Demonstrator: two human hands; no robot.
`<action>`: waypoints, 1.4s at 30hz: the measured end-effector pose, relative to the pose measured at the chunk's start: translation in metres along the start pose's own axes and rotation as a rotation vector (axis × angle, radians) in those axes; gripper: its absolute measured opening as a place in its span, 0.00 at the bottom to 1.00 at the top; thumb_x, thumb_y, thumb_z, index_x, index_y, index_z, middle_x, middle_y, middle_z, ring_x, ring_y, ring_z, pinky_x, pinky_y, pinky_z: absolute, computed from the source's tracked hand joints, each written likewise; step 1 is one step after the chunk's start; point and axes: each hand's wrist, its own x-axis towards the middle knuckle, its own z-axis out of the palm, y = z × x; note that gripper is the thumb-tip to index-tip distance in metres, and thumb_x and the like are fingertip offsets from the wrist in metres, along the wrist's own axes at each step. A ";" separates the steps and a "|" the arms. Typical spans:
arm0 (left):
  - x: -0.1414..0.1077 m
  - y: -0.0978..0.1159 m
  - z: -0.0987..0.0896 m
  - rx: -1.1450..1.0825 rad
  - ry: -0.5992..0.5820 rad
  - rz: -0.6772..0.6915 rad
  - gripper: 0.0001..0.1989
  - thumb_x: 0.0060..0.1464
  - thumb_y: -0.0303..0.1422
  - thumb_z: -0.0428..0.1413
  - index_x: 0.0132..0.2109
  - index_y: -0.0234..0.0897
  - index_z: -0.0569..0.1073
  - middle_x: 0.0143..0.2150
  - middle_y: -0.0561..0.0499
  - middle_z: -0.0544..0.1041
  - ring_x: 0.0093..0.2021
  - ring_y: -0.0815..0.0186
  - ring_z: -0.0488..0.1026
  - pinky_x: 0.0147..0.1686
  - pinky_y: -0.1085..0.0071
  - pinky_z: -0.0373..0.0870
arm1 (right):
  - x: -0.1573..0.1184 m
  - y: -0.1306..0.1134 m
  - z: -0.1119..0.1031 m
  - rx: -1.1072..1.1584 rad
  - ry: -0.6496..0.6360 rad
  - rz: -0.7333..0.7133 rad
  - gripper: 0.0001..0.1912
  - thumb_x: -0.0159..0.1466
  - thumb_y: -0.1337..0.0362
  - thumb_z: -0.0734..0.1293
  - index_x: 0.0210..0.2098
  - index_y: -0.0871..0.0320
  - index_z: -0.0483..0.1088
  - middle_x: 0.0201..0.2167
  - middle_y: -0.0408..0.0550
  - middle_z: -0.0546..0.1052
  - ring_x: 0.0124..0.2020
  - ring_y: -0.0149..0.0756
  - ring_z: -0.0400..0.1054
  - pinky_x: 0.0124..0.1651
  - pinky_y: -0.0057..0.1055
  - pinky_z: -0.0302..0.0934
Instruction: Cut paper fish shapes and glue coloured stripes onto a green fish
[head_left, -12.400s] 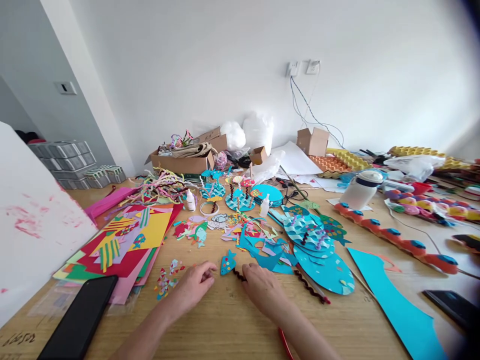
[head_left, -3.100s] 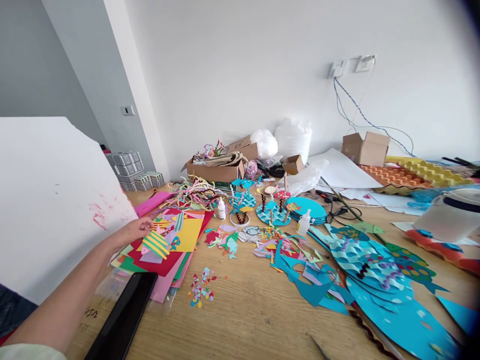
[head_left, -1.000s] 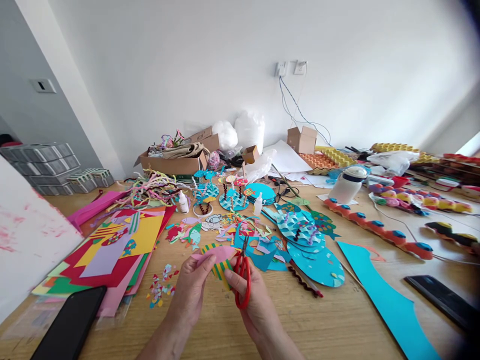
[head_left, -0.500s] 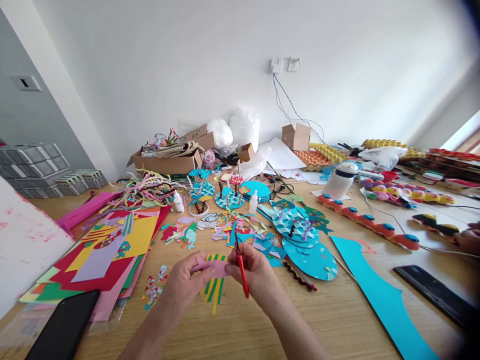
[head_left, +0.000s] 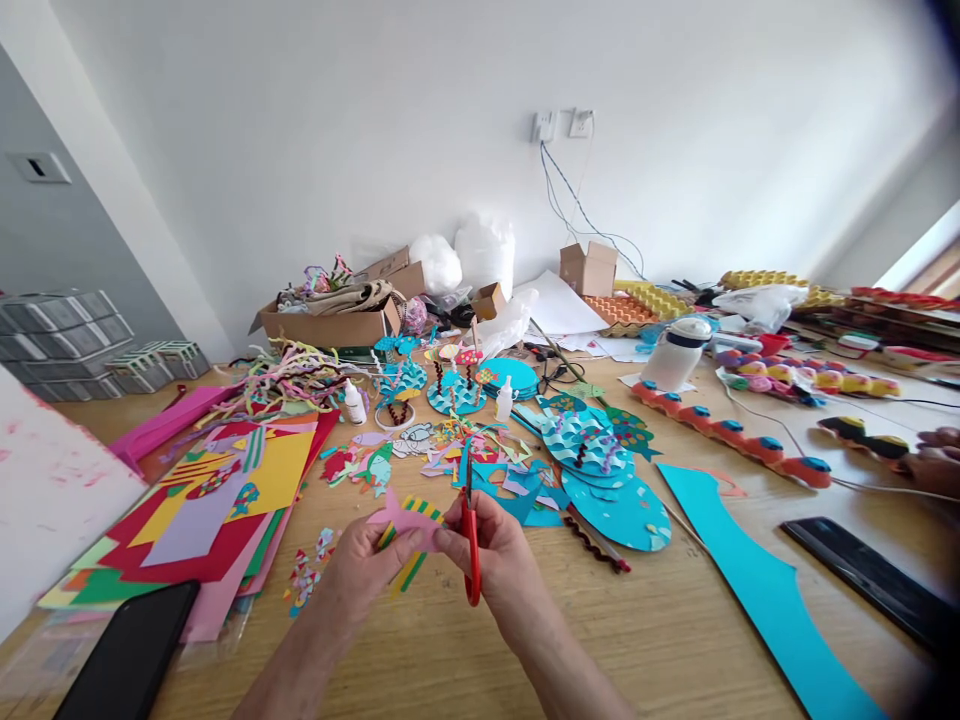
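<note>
Between my two hands is a pink paper fish shape (head_left: 409, 521) with yellow and green strips (head_left: 411, 572) against it. My left hand (head_left: 369, 556) pinches its left side between thumb and fingers. The right edge of the paper is pinched by my right hand (head_left: 481, 540), which also has red-handled scissors (head_left: 472, 545) hooked on it, blades pointing up and away. Beyond the hands lie blue and coloured paper scraps (head_left: 517, 490) and cut paper fish (head_left: 379, 468).
Coloured sheets (head_left: 191, 545) and a phone (head_left: 127, 650) lie left. Blue discs (head_left: 619, 510), a large blue sheet (head_left: 757, 570) and a black phone (head_left: 862, 575) lie right. Glue bottles (head_left: 354, 402) stand behind. Another person's hand (head_left: 937, 462) is at the right edge.
The pink paper and its strips have turned, with the pointed pink end now raised at the left. The scissors stand more upright, and the view has shifted slightly.
</note>
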 end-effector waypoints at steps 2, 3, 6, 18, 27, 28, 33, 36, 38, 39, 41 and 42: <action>-0.003 0.002 -0.004 -0.040 0.040 -0.022 0.10 0.37 0.39 0.63 0.22 0.37 0.75 0.20 0.53 0.73 0.25 0.64 0.69 0.26 0.73 0.65 | -0.003 -0.001 -0.006 -0.181 -0.014 -0.072 0.12 0.51 0.59 0.68 0.26 0.57 0.62 0.22 0.38 0.63 0.24 0.29 0.56 0.27 0.25 0.51; -0.005 0.005 -0.006 -0.082 0.058 -0.042 0.10 0.38 0.39 0.62 0.22 0.37 0.74 0.19 0.55 0.72 0.24 0.66 0.68 0.25 0.74 0.64 | -0.005 -0.002 -0.010 -0.293 -0.018 -0.115 0.09 0.53 0.60 0.66 0.26 0.57 0.62 0.22 0.38 0.63 0.24 0.29 0.56 0.27 0.25 0.51; -0.013 0.016 -0.009 -0.236 0.106 -0.101 0.09 0.36 0.36 0.64 0.23 0.37 0.73 0.18 0.59 0.69 0.20 0.72 0.64 0.22 0.78 0.63 | -0.012 -0.004 -0.021 -0.610 -0.041 -0.183 0.07 0.57 0.63 0.61 0.24 0.58 0.62 0.20 0.38 0.62 0.23 0.29 0.54 0.25 0.25 0.48; -0.021 0.037 0.005 -0.279 0.083 -0.214 0.11 0.31 0.35 0.65 0.24 0.37 0.72 0.20 0.55 0.73 0.24 0.66 0.71 0.20 0.76 0.66 | -0.034 -0.012 -0.021 -0.693 -0.203 -0.021 0.13 0.57 0.66 0.58 0.17 0.58 0.55 0.17 0.38 0.58 0.21 0.27 0.51 0.23 0.24 0.44; -0.019 0.036 0.009 -0.295 0.025 -0.223 0.10 0.34 0.36 0.64 0.24 0.36 0.73 0.20 0.55 0.74 0.22 0.69 0.70 0.23 0.75 0.68 | -0.035 -0.007 -0.022 -0.693 -0.237 0.034 0.13 0.57 0.66 0.58 0.17 0.58 0.54 0.15 0.36 0.55 0.19 0.25 0.47 0.20 0.24 0.41; -0.018 0.037 0.010 -0.296 0.012 -0.226 0.10 0.35 0.36 0.64 0.24 0.35 0.73 0.20 0.55 0.74 0.22 0.69 0.70 0.24 0.75 0.68 | -0.035 -0.006 -0.022 -0.687 -0.238 0.037 0.13 0.58 0.66 0.58 0.17 0.58 0.54 0.15 0.36 0.55 0.19 0.25 0.47 0.20 0.24 0.41; -0.019 0.037 0.013 -0.322 -0.050 -0.224 0.07 0.38 0.33 0.62 0.26 0.35 0.73 0.20 0.55 0.74 0.22 0.69 0.70 0.24 0.75 0.67 | -0.035 -0.006 -0.024 -0.664 -0.245 0.041 0.14 0.59 0.64 0.58 0.18 0.58 0.55 0.15 0.36 0.55 0.19 0.25 0.47 0.20 0.23 0.41; -0.020 0.035 0.014 -0.319 -0.076 -0.212 0.06 0.39 0.32 0.61 0.28 0.35 0.74 0.22 0.54 0.75 0.24 0.68 0.71 0.23 0.76 0.65 | -0.034 -0.004 -0.025 -0.666 -0.238 0.041 0.15 0.59 0.63 0.58 0.17 0.58 0.55 0.15 0.36 0.55 0.19 0.25 0.47 0.21 0.23 0.41; -0.019 0.034 0.013 -0.300 -0.083 -0.198 0.07 0.40 0.33 0.61 0.28 0.34 0.74 0.23 0.54 0.75 0.25 0.67 0.72 0.23 0.77 0.64 | -0.034 -0.004 -0.025 -0.662 -0.237 0.043 0.15 0.59 0.62 0.58 0.18 0.58 0.56 0.15 0.36 0.55 0.19 0.25 0.47 0.21 0.23 0.41; -0.019 0.034 0.013 -0.288 -0.092 -0.194 0.07 0.40 0.33 0.61 0.28 0.34 0.74 0.23 0.53 0.75 0.26 0.67 0.72 0.23 0.77 0.63 | -0.034 -0.003 -0.025 -0.655 -0.235 0.045 0.15 0.59 0.61 0.58 0.18 0.58 0.56 0.15 0.36 0.55 0.19 0.25 0.47 0.21 0.24 0.41; -0.018 0.032 0.013 -0.273 -0.102 -0.194 0.08 0.40 0.34 0.60 0.28 0.33 0.74 0.24 0.52 0.76 0.26 0.67 0.72 0.23 0.77 0.63 | -0.034 -0.004 -0.025 -0.633 -0.236 0.053 0.15 0.59 0.61 0.57 0.18 0.58 0.56 0.15 0.36 0.54 0.19 0.25 0.47 0.21 0.24 0.40; -0.017 0.031 0.013 -0.269 -0.103 -0.198 0.08 0.40 0.34 0.60 0.28 0.33 0.74 0.24 0.52 0.76 0.26 0.67 0.72 0.24 0.77 0.64 | -0.034 -0.004 -0.025 -0.621 -0.235 0.059 0.14 0.58 0.61 0.57 0.18 0.58 0.56 0.15 0.36 0.54 0.19 0.25 0.47 0.20 0.24 0.40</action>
